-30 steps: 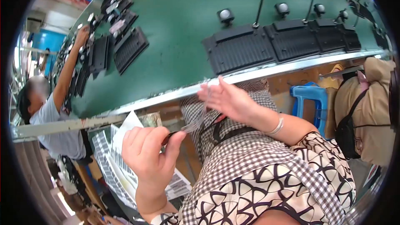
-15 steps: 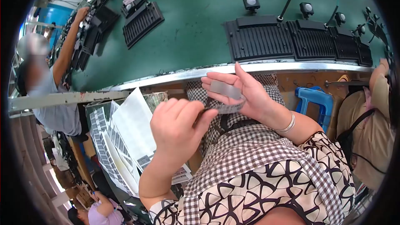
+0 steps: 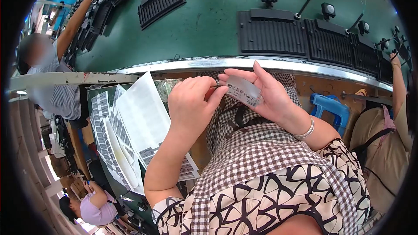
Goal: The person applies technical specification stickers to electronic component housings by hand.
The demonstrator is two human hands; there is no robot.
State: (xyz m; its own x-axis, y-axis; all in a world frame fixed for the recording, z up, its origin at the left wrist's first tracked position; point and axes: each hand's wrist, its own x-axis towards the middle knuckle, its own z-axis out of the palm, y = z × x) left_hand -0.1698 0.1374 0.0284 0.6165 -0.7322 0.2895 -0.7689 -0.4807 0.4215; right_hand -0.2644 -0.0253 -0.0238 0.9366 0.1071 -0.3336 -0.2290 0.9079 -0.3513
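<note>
A silver printed label (image 3: 244, 90), marked IP65, stretches between my two hands above my lap. My left hand (image 3: 194, 100) is closed, thumb and forefinger pinching the label's left end. My right hand (image 3: 272, 93) is palm up with its fingers stretched out, and the label's other part lies across the palm and fingers. Sheets of printed labels (image 3: 146, 112) are spread on a surface beside my left forearm, some with curled edges and one largely blank white.
Black ribbed floodlight housings (image 3: 272, 35) with round sensors line the green table (image 3: 209, 21) beyond its metal edge. A blue stool (image 3: 329, 111) stands at right. A person (image 3: 50, 67) reaches over the table at left; another (image 3: 383, 130) sits at right; a third (image 3: 93, 204) is lower left.
The label has turned from a curled strip to a flatter piece, and its printed face now shows. My left hand has moved up and slightly right, nearer my right hand.
</note>
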